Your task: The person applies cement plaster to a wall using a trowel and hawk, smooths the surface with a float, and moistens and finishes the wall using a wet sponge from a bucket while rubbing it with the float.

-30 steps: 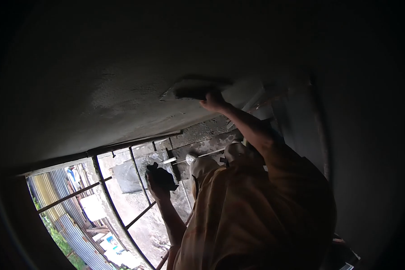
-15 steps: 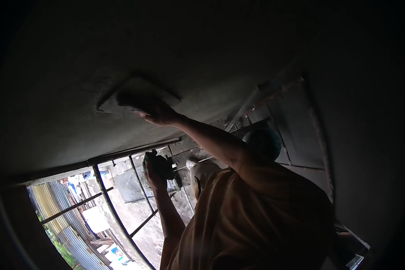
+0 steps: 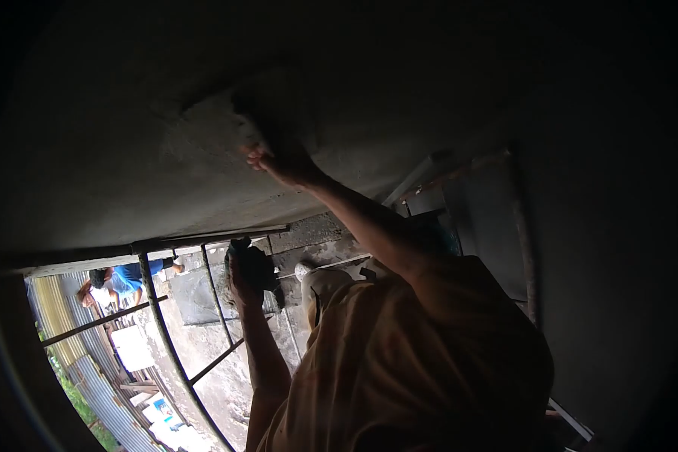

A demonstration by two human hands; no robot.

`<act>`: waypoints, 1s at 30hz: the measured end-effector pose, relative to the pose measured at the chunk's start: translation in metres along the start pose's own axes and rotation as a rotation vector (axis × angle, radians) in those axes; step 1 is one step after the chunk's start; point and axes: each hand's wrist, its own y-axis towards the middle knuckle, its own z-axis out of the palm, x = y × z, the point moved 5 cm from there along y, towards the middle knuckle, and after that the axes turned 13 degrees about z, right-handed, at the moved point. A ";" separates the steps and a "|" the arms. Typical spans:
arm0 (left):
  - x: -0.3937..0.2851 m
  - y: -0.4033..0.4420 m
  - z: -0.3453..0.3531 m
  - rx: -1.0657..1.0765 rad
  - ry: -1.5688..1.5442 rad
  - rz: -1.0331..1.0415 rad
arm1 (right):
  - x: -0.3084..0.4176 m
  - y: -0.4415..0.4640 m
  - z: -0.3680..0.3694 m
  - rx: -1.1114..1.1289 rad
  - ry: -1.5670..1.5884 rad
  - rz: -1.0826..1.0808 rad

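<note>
The right hand has its grip closed on a flat tool, as it seems; the fingers are partly lost in the shadow. This tool lies against the grey wall, above the barred window. The left hand grips a dark lump in front of the bars, apart from the wall. I judge that much of the visible wall is already quite even, while faint marks beside the tool suggest some smoothing is left. The darkest parts I cannot judge.
</note>
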 end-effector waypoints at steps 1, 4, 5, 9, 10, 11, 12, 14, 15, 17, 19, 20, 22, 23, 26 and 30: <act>0.000 0.002 0.005 0.049 -0.033 0.016 | -0.002 -0.003 -0.027 0.029 -0.068 0.003; 0.009 0.000 0.012 0.030 -0.108 0.017 | 0.039 -0.019 -0.140 0.102 -0.134 -0.127; 0.016 -0.004 0.008 0.007 -0.115 0.007 | 0.070 -0.034 -0.183 0.058 -0.245 0.008; 0.040 -0.017 -0.015 -0.073 -0.140 -0.049 | 0.105 -0.066 -0.353 -0.162 -0.195 0.179; 0.041 -0.021 -0.015 -0.089 -0.147 -0.038 | 0.089 -0.071 -0.383 -0.162 -0.343 0.155; 0.042 -0.027 -0.019 -0.177 -0.110 -0.045 | 0.059 -0.072 -0.406 -0.156 -0.491 0.125; 0.044 -0.032 -0.024 -0.270 -0.071 -0.053 | 0.022 -0.070 -0.420 -0.152 -0.551 0.150; 0.055 -0.043 -0.044 -0.338 -0.021 -0.044 | -0.072 -0.065 -0.431 -0.158 -0.541 0.182; 0.058 -0.047 -0.053 -0.374 0.032 -0.047 | -0.118 -0.056 -0.424 -0.092 -0.470 0.160; 0.054 -0.053 -0.050 -0.334 0.039 -0.040 | -0.182 -0.038 -0.365 -0.042 -0.393 0.182; 0.041 -0.053 -0.031 -0.210 0.017 -0.043 | -0.223 -0.011 -0.288 -0.031 -0.317 0.063; 0.040 -0.052 -0.027 -0.221 0.028 -0.027 | -0.199 -0.005 -0.239 -0.007 -0.408 0.017; 0.039 -0.047 -0.032 -0.310 0.191 0.011 | -0.179 0.008 -0.160 0.036 -0.125 -0.028; 0.049 -0.040 -0.045 -0.279 0.264 0.048 | -0.139 0.004 -0.125 0.026 0.037 -0.023; 0.043 -0.033 -0.038 -0.251 0.221 0.058 | -0.053 0.003 -0.086 0.030 -0.087 -0.029; 0.020 -0.051 -0.041 -0.298 0.108 0.108 | -0.012 -0.004 -0.153 0.160 -0.036 -0.073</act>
